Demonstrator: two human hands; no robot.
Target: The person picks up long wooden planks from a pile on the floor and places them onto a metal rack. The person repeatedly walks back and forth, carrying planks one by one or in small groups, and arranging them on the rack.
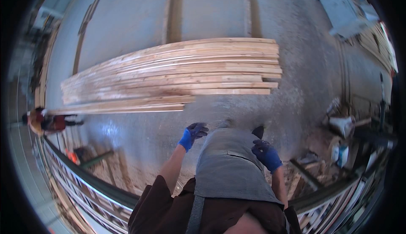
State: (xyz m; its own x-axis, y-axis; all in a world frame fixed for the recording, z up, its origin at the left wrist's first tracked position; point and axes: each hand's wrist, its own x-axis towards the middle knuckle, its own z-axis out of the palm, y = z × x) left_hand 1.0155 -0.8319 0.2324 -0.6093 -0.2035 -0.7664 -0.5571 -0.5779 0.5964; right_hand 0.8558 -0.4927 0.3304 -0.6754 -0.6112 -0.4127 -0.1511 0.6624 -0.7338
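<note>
Stack of boards (177,75) lies flat on the concrete floor (139,18), ahead of the person. Pale raw wood, long thin planks, several layers deep, ends uneven: the right ends stagger in steps, the left ends taper off lower. Exact board count cannot be told; well over ten. A few loose boards (122,106) stick out along the near edge of the stack, lower than the rest.

Left hand (192,135), blue glove, is raised in front of the body, near the stack's near edge but apart from it, fingers loosely curled, holding nothing. Right hand (266,154), blue glove, hangs beside the grey apron (228,166), further back from the stack, fingers bent, empty as far as shows. Two hands, two gloves, neither touching wood.

Open floor: a wide bare strip between the stack's near edge and the person's feet, more bare concrete beyond the stack's far edge and past its right ends. Two long floor strips (173,10) run away from the stack's far side.

Left of the stack, one other person (44,122) in red and yellow stands well apart. Right of the stack, clutter: a white bucket (343,125), scrap wood, a grey machine (344,8) far off. A railing (89,183) curves behind, nearer than the stack.
</note>
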